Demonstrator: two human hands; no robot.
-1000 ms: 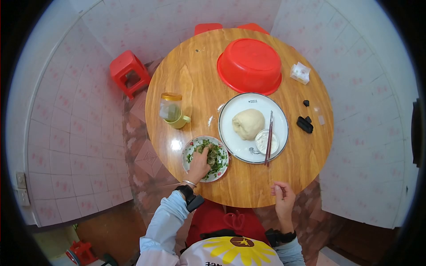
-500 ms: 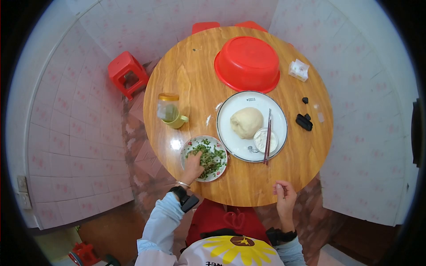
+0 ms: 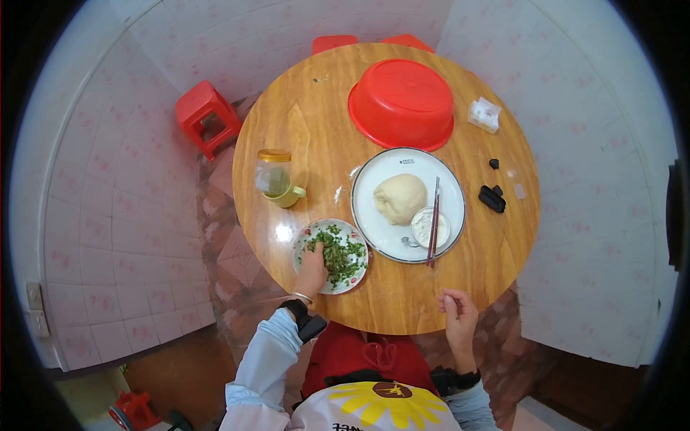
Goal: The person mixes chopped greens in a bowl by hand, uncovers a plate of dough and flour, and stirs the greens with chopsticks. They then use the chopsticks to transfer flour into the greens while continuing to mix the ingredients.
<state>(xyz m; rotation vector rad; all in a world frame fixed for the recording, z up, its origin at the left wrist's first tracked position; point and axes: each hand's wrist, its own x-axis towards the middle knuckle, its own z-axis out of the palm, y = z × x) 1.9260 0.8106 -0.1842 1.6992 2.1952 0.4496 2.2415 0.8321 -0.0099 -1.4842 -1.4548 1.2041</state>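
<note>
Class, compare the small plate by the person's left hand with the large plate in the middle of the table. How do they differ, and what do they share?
The small plate has a patterned rim and carries chopped greens; the large plate is plain white with a dark rim and carries a dough ball, a small bowl and chopsticks. The left hand touches the small plate; no hand touches the large plate. Both are round and lie flat on the wooden table.
</note>
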